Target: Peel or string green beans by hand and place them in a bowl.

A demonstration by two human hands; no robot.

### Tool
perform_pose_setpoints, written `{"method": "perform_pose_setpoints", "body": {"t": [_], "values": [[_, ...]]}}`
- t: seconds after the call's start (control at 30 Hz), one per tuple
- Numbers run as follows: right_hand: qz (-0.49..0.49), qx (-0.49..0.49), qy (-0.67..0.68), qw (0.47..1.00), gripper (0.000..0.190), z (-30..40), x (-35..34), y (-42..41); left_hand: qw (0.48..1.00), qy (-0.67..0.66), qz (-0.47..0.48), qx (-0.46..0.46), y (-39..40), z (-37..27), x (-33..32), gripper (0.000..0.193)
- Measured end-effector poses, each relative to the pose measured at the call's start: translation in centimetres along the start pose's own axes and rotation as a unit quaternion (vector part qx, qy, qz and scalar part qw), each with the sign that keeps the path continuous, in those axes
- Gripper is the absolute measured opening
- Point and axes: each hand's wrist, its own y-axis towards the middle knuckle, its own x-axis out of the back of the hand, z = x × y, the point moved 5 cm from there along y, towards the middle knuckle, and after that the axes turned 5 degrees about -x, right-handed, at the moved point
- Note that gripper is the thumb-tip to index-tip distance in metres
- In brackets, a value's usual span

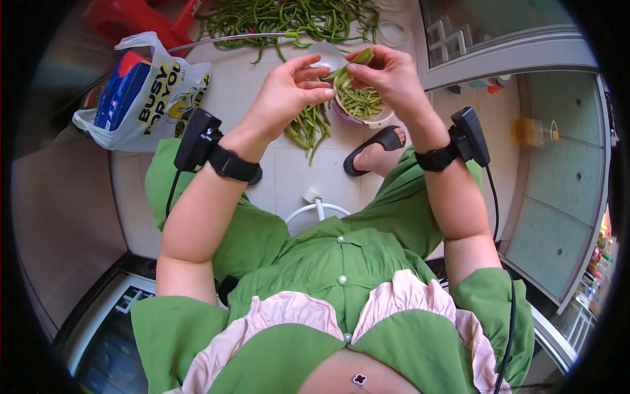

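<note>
My right hand (389, 74) pinches a few green bean pieces (363, 57) between thumb and fingers. Close by on the left, my left hand (290, 91) has its fingers apart, and I see nothing held in it. Below the right hand stands a white and purple plastic basket (379, 118) with cut bean pieces (362, 102) inside. A bunch of long green beans (307, 129) lies on the floor, partly hidden by my left hand. Behind the hands is a pale rounded dish (322, 51), partly covered by the fingers.
A large heap of long green beans (295, 17) spreads across the tiled floor ahead. A metal rod with a green end (231, 38) lies beside it. At left are a red plastic stool (157, 22) and a printed plastic bag (147, 103). A sliding door frame (502, 51) stands right.
</note>
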Motion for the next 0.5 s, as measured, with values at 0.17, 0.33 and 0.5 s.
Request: {"method": "perform_pose_setpoints", "body": {"t": [0.17,0.33,0.5], "values": [[-0.016,-0.019,-0.176,0.984,0.019,-3.6,6.0,0.7,0.998,0.066,-0.014,-0.008,0.5,-1.0,1.2,0.040],[-0.179,0.072,-0.476,0.858,0.024,-3.9,8.7,0.1,0.998,0.065,-0.022,-0.004,-0.1,-2.6,2.4,0.027],[-0.120,0.013,-0.503,0.856,0.018,-7.2,7.1,-0.6,0.998,0.019,-0.057,-0.023,-1.3,-3.7,4.2,0.023]]}}
